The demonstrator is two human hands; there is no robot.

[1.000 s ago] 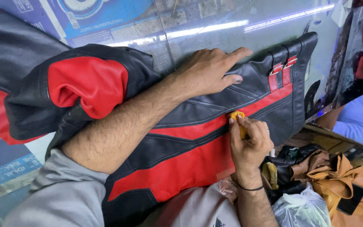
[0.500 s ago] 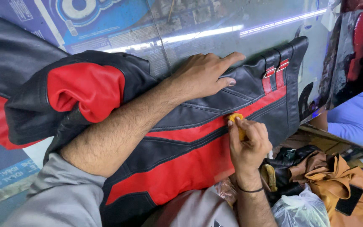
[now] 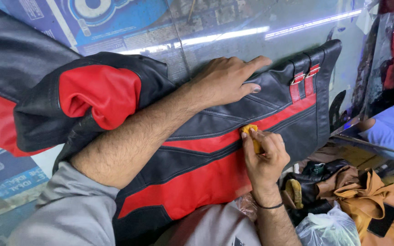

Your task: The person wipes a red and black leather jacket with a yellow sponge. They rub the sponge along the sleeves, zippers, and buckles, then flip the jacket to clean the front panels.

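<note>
jacket under both hands: left hand open, pressing flat; right hand pinching yellow sponge against red stripe.

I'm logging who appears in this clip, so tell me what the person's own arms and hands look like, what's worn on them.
Both hands are bare, no gloves. The left hand comes off a hairy forearm with a grey sleeve pushed up near the elbow. The right hand has a thin dark band around the wrist and no sleeve showing on the forearm. No rings or watch show.
</note>
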